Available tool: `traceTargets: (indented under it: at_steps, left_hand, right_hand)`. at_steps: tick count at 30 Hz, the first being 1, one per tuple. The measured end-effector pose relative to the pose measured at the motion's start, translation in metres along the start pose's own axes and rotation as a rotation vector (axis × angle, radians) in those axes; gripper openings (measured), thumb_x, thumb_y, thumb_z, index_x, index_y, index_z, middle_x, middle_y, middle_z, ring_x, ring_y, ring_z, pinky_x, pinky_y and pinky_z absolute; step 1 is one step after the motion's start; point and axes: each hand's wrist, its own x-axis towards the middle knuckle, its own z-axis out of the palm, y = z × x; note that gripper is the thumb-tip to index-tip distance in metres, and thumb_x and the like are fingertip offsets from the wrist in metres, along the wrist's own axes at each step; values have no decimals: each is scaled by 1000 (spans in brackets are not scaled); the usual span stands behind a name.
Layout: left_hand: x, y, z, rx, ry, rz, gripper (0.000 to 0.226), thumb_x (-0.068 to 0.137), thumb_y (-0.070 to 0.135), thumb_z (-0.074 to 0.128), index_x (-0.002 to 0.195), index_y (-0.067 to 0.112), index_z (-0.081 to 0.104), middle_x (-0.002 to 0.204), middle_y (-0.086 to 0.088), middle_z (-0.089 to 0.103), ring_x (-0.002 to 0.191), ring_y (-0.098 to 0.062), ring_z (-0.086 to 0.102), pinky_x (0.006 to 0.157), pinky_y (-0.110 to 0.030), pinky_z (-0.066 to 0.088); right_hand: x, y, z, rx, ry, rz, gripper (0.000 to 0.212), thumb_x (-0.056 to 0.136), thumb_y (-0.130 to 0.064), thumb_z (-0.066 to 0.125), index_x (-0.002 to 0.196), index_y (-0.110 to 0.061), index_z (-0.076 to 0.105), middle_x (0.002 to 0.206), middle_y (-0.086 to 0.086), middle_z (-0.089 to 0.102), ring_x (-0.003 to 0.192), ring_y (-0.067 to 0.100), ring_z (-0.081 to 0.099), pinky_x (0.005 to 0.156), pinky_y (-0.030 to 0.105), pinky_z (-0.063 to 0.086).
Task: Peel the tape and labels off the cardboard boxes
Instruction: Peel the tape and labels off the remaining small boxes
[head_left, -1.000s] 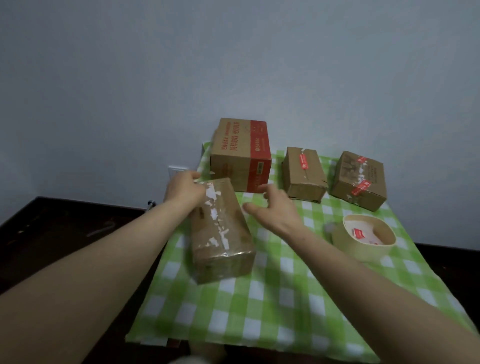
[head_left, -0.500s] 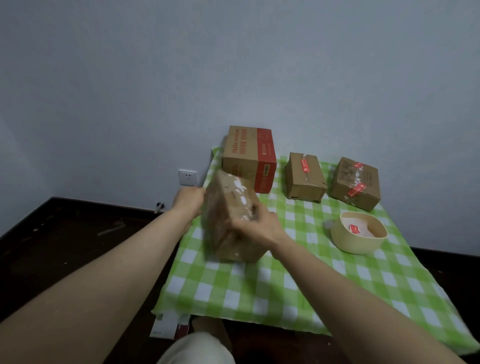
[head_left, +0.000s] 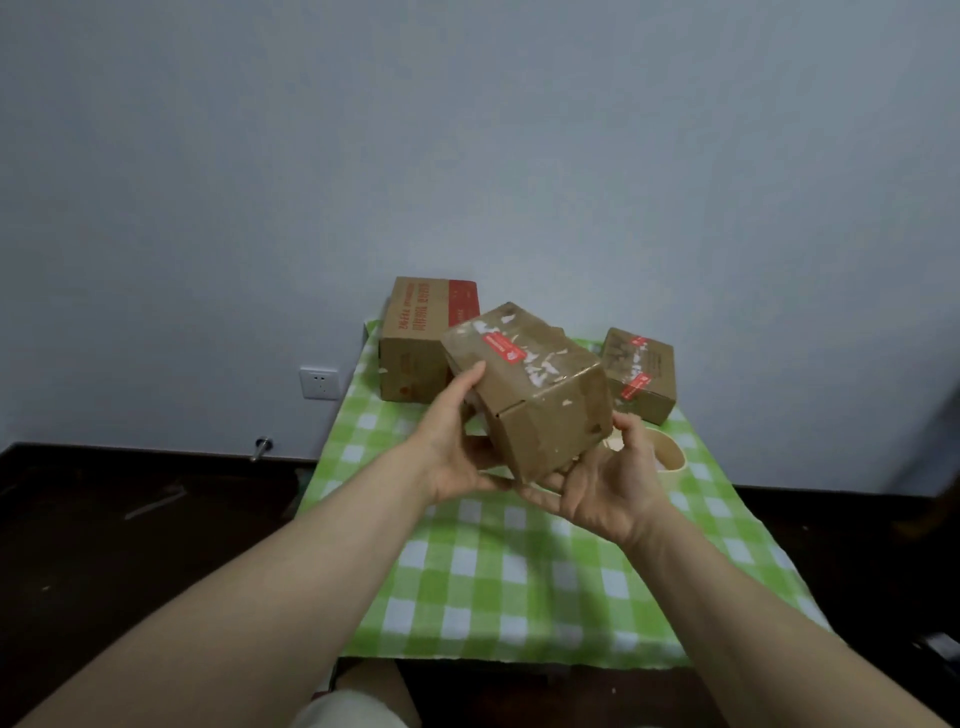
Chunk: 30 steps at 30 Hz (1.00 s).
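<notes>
Taped box (head_left: 540, 410) held clear of the bench (head_left: 519, 571), tilted so its red label (head_left: 503, 349) faces up, presumably for peeling; left grip (head_left: 457, 441) and right grip (head_left: 608, 486) both clasp its lower sides.

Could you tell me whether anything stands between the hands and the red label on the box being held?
Nothing visible does: the red label lies bare atop the held box, left hand and right hand holding its near end.
</notes>
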Motion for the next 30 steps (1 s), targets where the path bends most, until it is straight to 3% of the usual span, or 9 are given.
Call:
traceTargets:
  at_steps: [3, 7, 10, 13, 15, 18, 21, 26, 30]
  left_hand:
    - [2, -2, 15, 42, 34, 38, 51, 77, 53, 61, 119, 23, 57, 112, -15, 62, 101, -31, 60, 81, -45, 50]
    - [12, -8, 24, 176, 128, 87, 47, 80, 48, 63, 118, 23, 54, 103, -12, 63, 96, -28, 59, 81, -43, 50]
    - [22, -9, 38, 227, 155, 127, 53, 79, 48, 65, 124, 23, 54, 111, -9, 64, 102, -26, 59, 86, -43, 50]
    - [34, 1, 49, 237, 163, 173, 41, 83, 46, 62, 117, 23, 59, 106, -4, 66, 96, -20, 60, 80, -34, 50]
    - [42, 13, 57, 265, 154, 187, 23, 88, 45, 56, 99, 26, 62, 99, 0, 64, 85, -12, 57, 70, -30, 45]
    - [59, 31, 61, 303, 192, 228, 22, 93, 43, 48, 93, 22, 57, 85, 4, 56, 77, -7, 53, 66, -26, 41]
    - [87, 45, 52, 357, 315, 298, 39, 89, 41, 53, 113, 11, 58, 105, -1, 58, 101, -18, 55, 90, -36, 44]
    - [126, 73, 25, 344, 570, 489, 11, 86, 12, 56, 78, 16, 62, 77, 0, 56, 71, -16, 53, 60, -24, 44]
    - [145, 87, 1, 315, 696, 552, 13, 91, 16, 57, 96, 18, 68, 93, 6, 59, 67, -4, 49, 51, -18, 38]
  right_hand:
    - [-6, -17, -6, -249, 211, -51, 39, 73, -47, 53, 93, -15, 64, 95, 8, 54, 91, 26, 55, 88, 46, 48]
    - [-13, -37, -15, -503, 298, -27, 79, 49, -78, 64, 110, -28, 66, 108, 5, 62, 103, 24, 60, 86, 48, 53]
    - [-8, -45, -17, -629, 334, 5, 78, 47, -67, 77, 111, -24, 63, 108, 5, 64, 99, 26, 63, 79, 43, 56]
    - [10, -56, -14, -551, 338, -67, 37, 71, -41, 75, 101, -23, 65, 91, 5, 64, 81, 21, 62, 67, 35, 54]
    - [27, -67, -13, -492, 379, -159, 29, 75, -37, 73, 98, -22, 65, 90, 4, 63, 81, 20, 61, 61, 33, 53]
    - [58, -88, -14, -497, 439, -215, 41, 75, -41, 73, 109, -20, 62, 103, 5, 63, 90, 21, 62, 61, 31, 55]
    - [95, -108, -17, -572, 511, -217, 53, 73, -44, 74, 118, -22, 57, 111, 6, 61, 93, 22, 62, 67, 35, 58]
    - [155, -126, -23, -586, 591, -215, 61, 72, -45, 74, 123, -19, 53, 107, 4, 60, 87, 20, 60, 67, 36, 55]
    - [185, -127, -32, -566, 633, -182, 71, 68, -47, 76, 126, -15, 50, 118, 7, 57, 101, 26, 57, 87, 45, 54]
